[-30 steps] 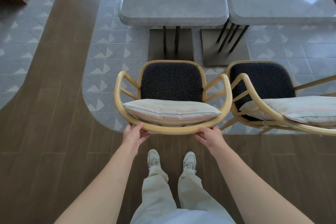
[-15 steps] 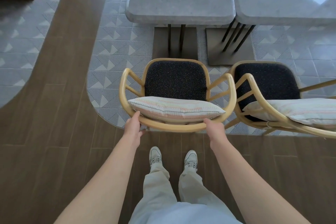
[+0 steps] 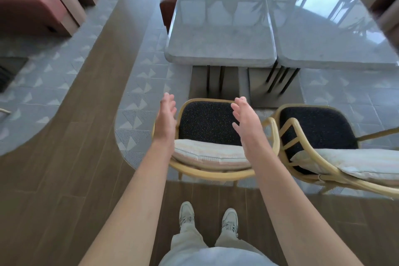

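L hand (image 3: 165, 119), R hand (image 3: 246, 121) spread, gripping nothing, over chair (image 3: 207, 123). Risk w/ uneven push to 12 o'clock: skewing toward 3 o'clock, knocking 2nd chair (image 3: 313, 127).

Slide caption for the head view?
Open left hand and right hand hover over a cushioned chair by a grey table.

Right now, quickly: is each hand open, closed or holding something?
Left hand: open, holding nothing, above the chair.
Right hand: open, holding nothing.
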A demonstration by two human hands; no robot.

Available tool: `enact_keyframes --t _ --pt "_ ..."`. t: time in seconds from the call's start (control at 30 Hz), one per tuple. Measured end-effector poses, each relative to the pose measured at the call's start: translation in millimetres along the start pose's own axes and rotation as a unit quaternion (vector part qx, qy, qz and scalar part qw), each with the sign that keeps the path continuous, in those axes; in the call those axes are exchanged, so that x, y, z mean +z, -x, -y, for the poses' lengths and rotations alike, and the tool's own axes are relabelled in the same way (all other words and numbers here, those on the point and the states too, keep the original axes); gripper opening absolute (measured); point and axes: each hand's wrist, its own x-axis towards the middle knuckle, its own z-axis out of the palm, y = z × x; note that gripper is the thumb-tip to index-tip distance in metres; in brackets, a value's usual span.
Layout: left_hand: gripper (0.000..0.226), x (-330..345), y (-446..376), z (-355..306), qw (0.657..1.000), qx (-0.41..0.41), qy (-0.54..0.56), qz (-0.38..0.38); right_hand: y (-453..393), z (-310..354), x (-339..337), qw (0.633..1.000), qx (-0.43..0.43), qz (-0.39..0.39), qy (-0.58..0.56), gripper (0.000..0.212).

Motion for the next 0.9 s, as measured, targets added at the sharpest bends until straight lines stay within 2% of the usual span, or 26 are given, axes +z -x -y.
enact_keyframes --t 0.13,0.3,0.43,0.57,0.7,0.9 --pt "0.062 18 19 -50 0.997 0.069 0.03 0.026 15 48 -5 0.998 -0.037 0.025 -0.039 0.057" --pt "0.063 55 54 -106 0.986 0.142 0.06 0.068 41 111 -19 0.983 -0.135 0.072 -0.098 0.056" --pt "0.064 81 82 -139 0.973 0.202 0.055 0.094 60 148 -34 0.97 -0.204 0.1 -0.086 0.057" --pt "0.08 106 112 -161 0.959 0.253 0.06 0.113 78 169 -55 0.958 -0.259 0.095 -0.077 0.057" --pt "0.083 126 130 -161 0.953 0.255 0.083 0.139 87 175 -79 0.951 -0.286 0.085 -0.083 0.059" --pt "0.081 140 141 -150 0.959 0.237 0.078 0.134 85 165 -98 0.955 -0.273 0.071 -0.091 0.059"
